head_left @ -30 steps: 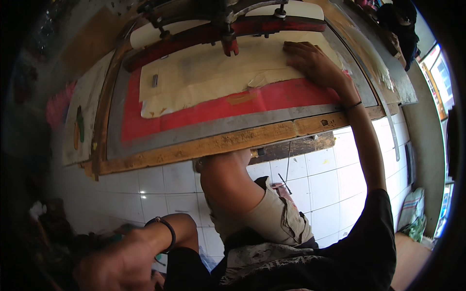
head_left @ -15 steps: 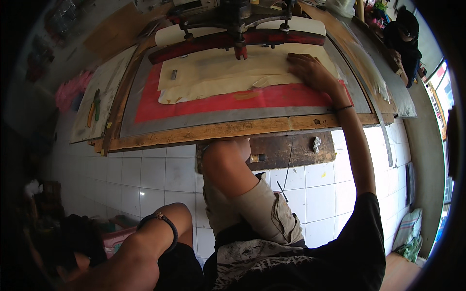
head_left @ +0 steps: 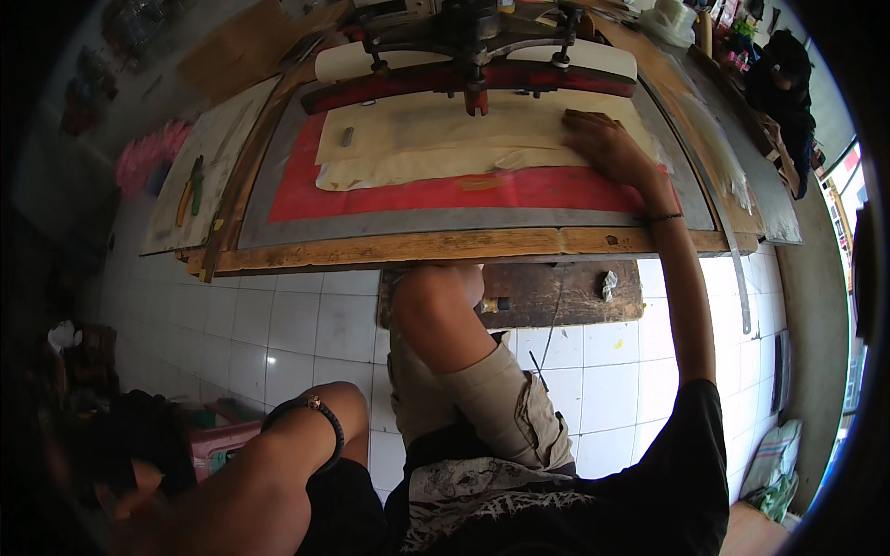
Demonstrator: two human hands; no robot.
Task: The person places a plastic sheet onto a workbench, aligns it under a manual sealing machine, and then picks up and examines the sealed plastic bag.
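Note:
My right hand lies palm down on the right part of a cream paper sheet, fingers stretched out and nothing visibly gripped. Beneath the cream paper is a red sheet on a grey board within a worn wooden frame. A small grey metal piece rests on the paper's left side. Over its far edge spans a dark red metal bar with black arms and bolts. My left arm, with a dark bracelet, is bent close at the lower left; its fingers cannot be made out.
Pliers with green and orange handles lie on a pale board at left. A rolled cream sheet is behind the bar. A metal ruler hangs past the right edge. Another person is at far right.
The whole view has shifted slightly, so the table appears a little farther right. My right hand stays on the cream paper with little change; my left arm remains bent.

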